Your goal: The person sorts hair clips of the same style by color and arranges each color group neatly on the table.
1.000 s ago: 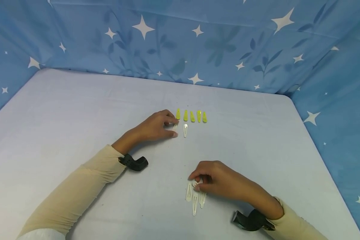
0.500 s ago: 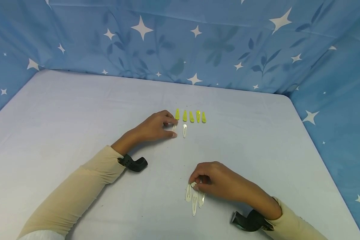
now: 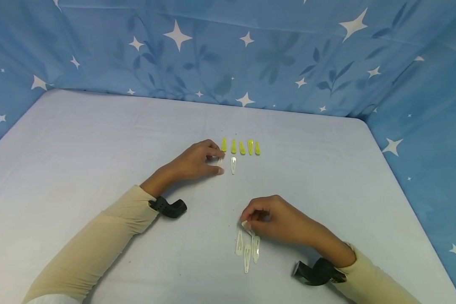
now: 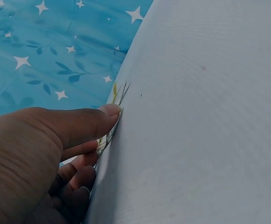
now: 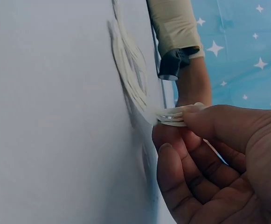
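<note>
My right hand (image 3: 279,217) pinches a white snap hair clip (image 5: 172,116) between thumb and forefinger, just above a small pile of white hair clips (image 3: 247,258). Further back, my left hand (image 3: 194,160) has its thumb and forefinger at the two ends of another white hair clip (image 3: 219,161), which lies on the table; the fingers partly hide it. Just right of that hand, a single white hair clip (image 3: 233,165) lies apart. Behind it runs a row of several yellow hair clips (image 3: 242,147). In the left wrist view, my thumb (image 4: 88,123) covers much of the clips.
A white cloth covers the table (image 3: 137,126). Blue curtain (image 3: 220,50) with white stars hangs behind it and at the sides. Each wrist carries a black camera mount (image 3: 319,272) near the tabletop.
The right hand has risen slightly from the pile, lifting one white hair clip at a tilt. The left hand stays in place at its clip.
</note>
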The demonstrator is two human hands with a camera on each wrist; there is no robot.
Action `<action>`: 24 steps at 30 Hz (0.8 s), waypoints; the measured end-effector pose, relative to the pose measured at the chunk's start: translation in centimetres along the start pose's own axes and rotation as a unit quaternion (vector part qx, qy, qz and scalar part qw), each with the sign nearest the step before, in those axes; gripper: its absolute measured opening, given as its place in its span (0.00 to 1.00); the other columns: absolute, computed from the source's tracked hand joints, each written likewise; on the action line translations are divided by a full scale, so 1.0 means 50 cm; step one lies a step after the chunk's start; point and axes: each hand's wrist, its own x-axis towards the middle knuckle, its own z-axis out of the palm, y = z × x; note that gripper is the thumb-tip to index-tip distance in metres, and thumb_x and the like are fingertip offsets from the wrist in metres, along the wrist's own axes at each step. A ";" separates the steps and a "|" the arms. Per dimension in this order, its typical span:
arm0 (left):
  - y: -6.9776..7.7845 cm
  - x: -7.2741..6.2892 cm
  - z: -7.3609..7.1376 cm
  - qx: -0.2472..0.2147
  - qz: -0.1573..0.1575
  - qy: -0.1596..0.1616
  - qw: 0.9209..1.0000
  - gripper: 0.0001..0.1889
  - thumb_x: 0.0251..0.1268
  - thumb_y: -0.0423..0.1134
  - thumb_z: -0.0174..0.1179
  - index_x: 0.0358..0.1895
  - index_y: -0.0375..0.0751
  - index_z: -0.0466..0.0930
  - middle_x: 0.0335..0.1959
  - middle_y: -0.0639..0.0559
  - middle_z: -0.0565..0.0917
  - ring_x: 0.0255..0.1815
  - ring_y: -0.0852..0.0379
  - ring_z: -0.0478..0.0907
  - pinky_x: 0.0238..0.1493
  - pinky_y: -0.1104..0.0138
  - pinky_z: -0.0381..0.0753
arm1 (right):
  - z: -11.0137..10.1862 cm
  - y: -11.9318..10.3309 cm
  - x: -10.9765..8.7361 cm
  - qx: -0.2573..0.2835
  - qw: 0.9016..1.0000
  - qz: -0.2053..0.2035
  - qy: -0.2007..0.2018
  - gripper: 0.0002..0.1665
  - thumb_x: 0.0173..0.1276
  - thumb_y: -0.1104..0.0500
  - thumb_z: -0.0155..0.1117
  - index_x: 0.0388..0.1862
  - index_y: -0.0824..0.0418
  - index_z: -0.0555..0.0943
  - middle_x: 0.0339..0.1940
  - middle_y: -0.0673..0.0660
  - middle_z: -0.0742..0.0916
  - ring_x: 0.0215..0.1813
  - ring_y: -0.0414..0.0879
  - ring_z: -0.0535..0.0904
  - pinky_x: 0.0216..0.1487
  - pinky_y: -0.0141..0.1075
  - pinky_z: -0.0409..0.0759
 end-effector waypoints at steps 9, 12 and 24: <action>0.000 -0.001 -0.002 -0.001 0.006 0.000 1.000 0.24 0.58 0.41 0.71 0.58 0.37 0.81 0.52 0.47 0.76 0.48 0.53 0.74 0.51 0.60 0.73 | -0.023 0.007 0.025 0.024 0.998 -0.003 0.049 0.08 0.65 0.69 0.66 0.39 0.59 0.85 0.34 0.46 0.85 0.35 0.45 0.80 0.39 0.35 0.80; -0.001 0.000 0.000 0.002 0.011 -0.004 1.000 0.24 0.58 0.41 0.71 0.58 0.37 0.81 0.52 0.47 0.76 0.48 0.53 0.74 0.51 0.61 0.73 | -0.028 0.012 0.033 0.037 0.997 0.015 0.068 0.08 0.64 0.70 0.66 0.38 0.60 0.86 0.34 0.48 0.85 0.35 0.46 0.80 0.38 0.35 0.80; 0.001 0.000 -0.005 0.002 0.006 -0.004 1.000 0.24 0.58 0.41 0.71 0.58 0.38 0.81 0.52 0.48 0.76 0.48 0.54 0.74 0.51 0.61 0.73 | -0.054 0.041 0.076 0.045 0.993 0.041 0.103 0.06 0.63 0.71 0.66 0.37 0.62 0.84 0.30 0.54 0.84 0.31 0.49 0.79 0.32 0.34 0.78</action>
